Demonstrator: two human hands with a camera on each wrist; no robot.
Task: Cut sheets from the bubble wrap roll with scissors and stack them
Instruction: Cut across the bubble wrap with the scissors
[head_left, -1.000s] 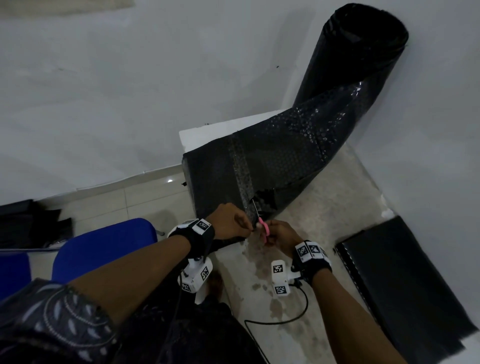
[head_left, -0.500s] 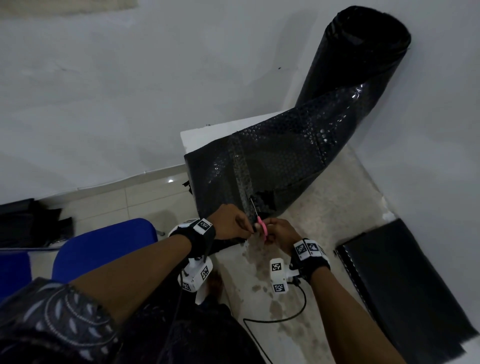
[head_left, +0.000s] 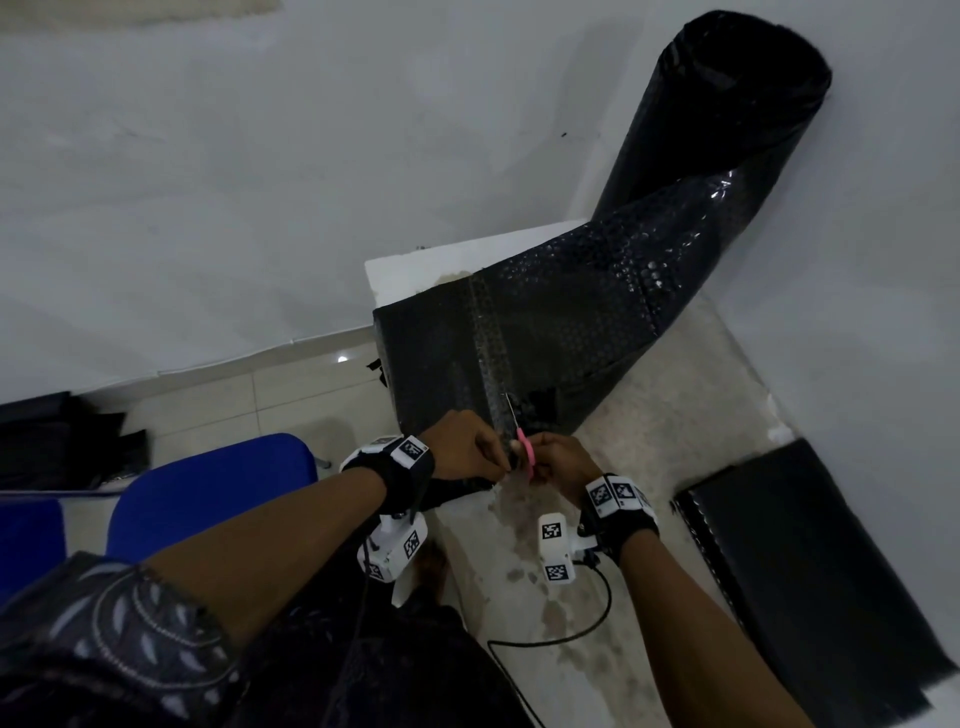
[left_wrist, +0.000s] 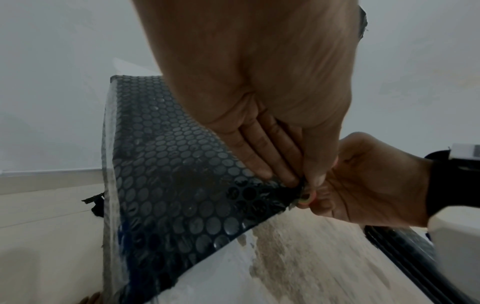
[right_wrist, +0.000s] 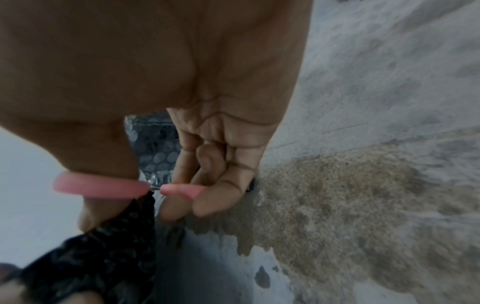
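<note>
Cutting: right hand (head_left: 558, 460) grips scissors (head_left: 521, 439), blades pointing away up the wrap (head_left: 545, 338), left hand (head_left: 467, 449) pinching its near edge just beside

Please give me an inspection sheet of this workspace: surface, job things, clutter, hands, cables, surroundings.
Surface: worn, stained table top.
Job things: black bubble wrap roll leans in the wall corner, its sheet spread over the table; pink-handled scissors at the sheet's near edge; stack of cut sheets at right.
Clutter: nothing seen on the table.
Hands: left hand pinches the sheet edge; right hand grips the scissors.
Cables: black cable from the right wrist camera lies on the table.
Surroundings: white walls, tiled floor, blue chair.
</note>
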